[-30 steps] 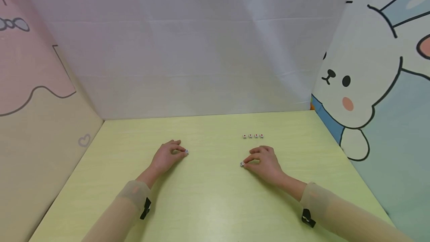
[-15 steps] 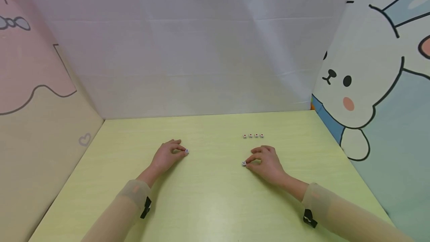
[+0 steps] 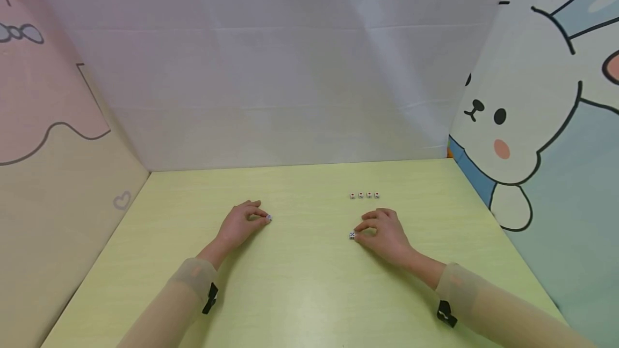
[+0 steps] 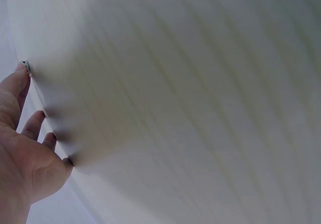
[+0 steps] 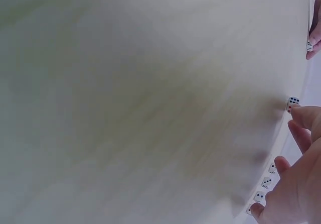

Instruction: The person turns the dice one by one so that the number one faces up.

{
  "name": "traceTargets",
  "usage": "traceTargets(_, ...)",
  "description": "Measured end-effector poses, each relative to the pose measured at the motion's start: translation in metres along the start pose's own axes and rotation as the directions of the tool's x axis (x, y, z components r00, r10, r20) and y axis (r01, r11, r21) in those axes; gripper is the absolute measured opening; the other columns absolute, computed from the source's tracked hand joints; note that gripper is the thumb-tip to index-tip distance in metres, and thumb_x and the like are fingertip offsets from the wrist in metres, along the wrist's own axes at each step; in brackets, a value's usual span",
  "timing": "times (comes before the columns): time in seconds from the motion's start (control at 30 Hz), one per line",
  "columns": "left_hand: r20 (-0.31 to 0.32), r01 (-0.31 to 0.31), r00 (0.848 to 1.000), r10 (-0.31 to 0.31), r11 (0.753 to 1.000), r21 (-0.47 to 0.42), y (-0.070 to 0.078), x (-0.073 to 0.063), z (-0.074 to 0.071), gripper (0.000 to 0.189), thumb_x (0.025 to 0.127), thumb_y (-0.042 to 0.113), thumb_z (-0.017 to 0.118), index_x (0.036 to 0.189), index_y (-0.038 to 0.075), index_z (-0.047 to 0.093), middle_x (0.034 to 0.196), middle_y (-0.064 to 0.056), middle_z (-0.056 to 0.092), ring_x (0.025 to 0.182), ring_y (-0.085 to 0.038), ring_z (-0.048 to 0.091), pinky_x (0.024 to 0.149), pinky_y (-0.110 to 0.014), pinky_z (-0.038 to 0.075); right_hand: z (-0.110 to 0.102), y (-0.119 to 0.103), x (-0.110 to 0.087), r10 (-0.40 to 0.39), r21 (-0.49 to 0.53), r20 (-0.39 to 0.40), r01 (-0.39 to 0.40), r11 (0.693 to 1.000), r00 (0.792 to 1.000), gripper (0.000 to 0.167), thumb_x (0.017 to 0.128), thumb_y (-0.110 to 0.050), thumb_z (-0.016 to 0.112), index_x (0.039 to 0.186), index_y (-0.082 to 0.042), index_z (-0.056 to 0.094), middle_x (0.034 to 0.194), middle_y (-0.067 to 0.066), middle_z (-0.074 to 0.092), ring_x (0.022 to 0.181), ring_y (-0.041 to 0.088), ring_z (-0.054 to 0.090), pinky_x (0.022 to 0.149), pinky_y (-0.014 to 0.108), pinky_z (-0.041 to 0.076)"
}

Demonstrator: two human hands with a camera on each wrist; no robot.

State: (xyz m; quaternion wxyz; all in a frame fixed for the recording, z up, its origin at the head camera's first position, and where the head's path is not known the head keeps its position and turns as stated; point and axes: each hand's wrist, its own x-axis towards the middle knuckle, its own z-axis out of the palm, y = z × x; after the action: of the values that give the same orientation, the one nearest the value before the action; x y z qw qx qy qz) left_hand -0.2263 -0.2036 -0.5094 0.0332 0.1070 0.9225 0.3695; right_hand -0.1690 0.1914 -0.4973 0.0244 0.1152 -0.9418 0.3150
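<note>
My left hand [image 3: 239, 224] pinches a small white die [image 3: 268, 218] between thumb and forefinger, left of the table's middle. In the left wrist view that die [image 4: 26, 68] shows at the fingertips, close at the tabletop, the other fingers spread beside it. To the right, my right hand [image 3: 383, 235] holds a second white die [image 3: 352, 236] by thumb and forefinger. Dark pips, and a red one, show on this die [image 5: 293, 104] in the right wrist view. Beyond the right hand, several white dice [image 3: 369, 195] stand in a short row, red pips visible in the head view.
The pale yellow-green table [image 3: 300, 294] reaches back to a white cloth wall [image 3: 300, 69]. A side panel [image 3: 63, 219] with pink and cream drawing borders the left, and a rabbit-print panel [image 3: 570, 203] borders the right.
My right hand has shifted slightly rightward with its die, which has turned so a different face shows. My left hand and the row of dice stay in place.
</note>
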Motion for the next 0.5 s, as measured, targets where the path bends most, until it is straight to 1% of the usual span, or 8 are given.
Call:
traceTargets(0.1, 0.003, -0.001, 1.0, 0.001, 1.0, 0.002, 0.0011, 0.0003, -0.0009, 0.019, 0.096, 0.028, 0.075, 0.106, 0.013, 0.08, 0.152, -0.016, 0.051, 0.15, -0.04, 0.029, 0.122, -0.061, 0.014, -0.0021, -0.0001, 0.0015, -0.016, -0.033, -0.012, 0.016, 0.999, 1.0, 0.01, 0.086, -0.027, 0.084, 0.094, -0.023, 0.082, 0.128, 0.009, 0.065, 0.134, 0.041, 0.038, 0.109, 0.062, 0.035)
traceTargets(0.33, 0.005, 0.0, 1.0, 0.0, 1.0, 0.006, 0.0025, 0.0007, -0.0025, 0.019, 0.096, 0.028, 0.075, 0.106, 0.013, 0.08, 0.152, -0.016, 0.051, 0.15, -0.04, 0.029, 0.121, -0.063, 0.015, -0.0063, -0.0031, 0.0052, -0.072, -0.108, -0.03, 0.069, 0.992, 0.997, 0.012, 0.084, -0.029, 0.084, 0.094, -0.022, 0.083, 0.124, 0.005, 0.068, 0.133, 0.039, 0.042, 0.11, 0.06, 0.035)
traceTargets(0.5, 0.002, 0.0, 1.0, 0.0, 1.0, 0.011, 0.0029, 0.0011, -0.0031, 0.018, 0.095, 0.028, 0.075, 0.106, 0.013, 0.079, 0.152, -0.016, 0.05, 0.15, -0.04, 0.029, 0.121, -0.062, 0.016, -0.0088, -0.0073, 0.0062, -0.137, -0.184, -0.036, 0.128, 0.975, 0.99, 0.013, 0.082, -0.029, 0.085, 0.093, -0.021, 0.084, 0.119, 0.003, 0.069, 0.128, 0.038, 0.046, 0.106, 0.059, 0.039)
